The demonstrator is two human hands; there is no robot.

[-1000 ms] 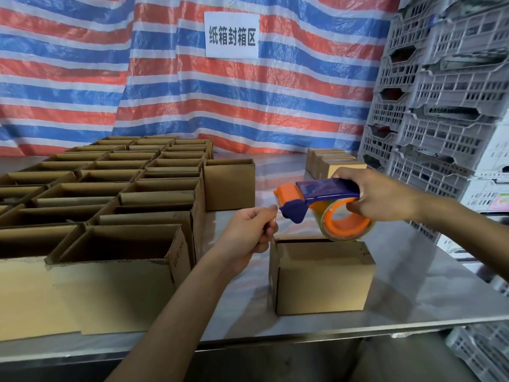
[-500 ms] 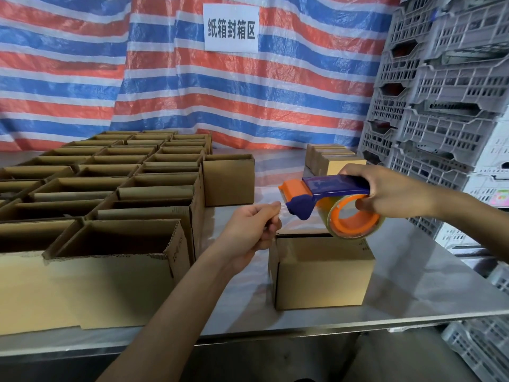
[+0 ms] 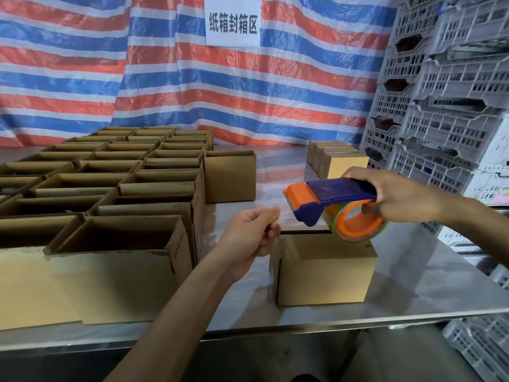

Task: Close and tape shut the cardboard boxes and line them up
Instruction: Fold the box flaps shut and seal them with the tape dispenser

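A closed cardboard box [image 3: 326,271] stands near the front edge of the steel table [image 3: 413,288]. Just above it my right hand [image 3: 399,197] grips an orange and blue tape dispenser [image 3: 333,208] with a roll of clear tape. My left hand [image 3: 254,232] is to the left of the dispenser's mouth, fingers curled, pinching the end of the clear tape, which is hard to see. Several open boxes [image 3: 115,244] fill the left half of the table. A few taped boxes [image 3: 338,158] stand in a row at the back right.
One open box [image 3: 230,176] stands alone beside the block of open ones. Stacked grey plastic crates [image 3: 446,106] rise along the right side, with more below the table's right end. A striped tarp with a white sign [image 3: 232,22] hangs behind.
My left hand has drawn a little left and down from the dispenser's mouth, widening the gap. The dispenser has stayed over the closed box.
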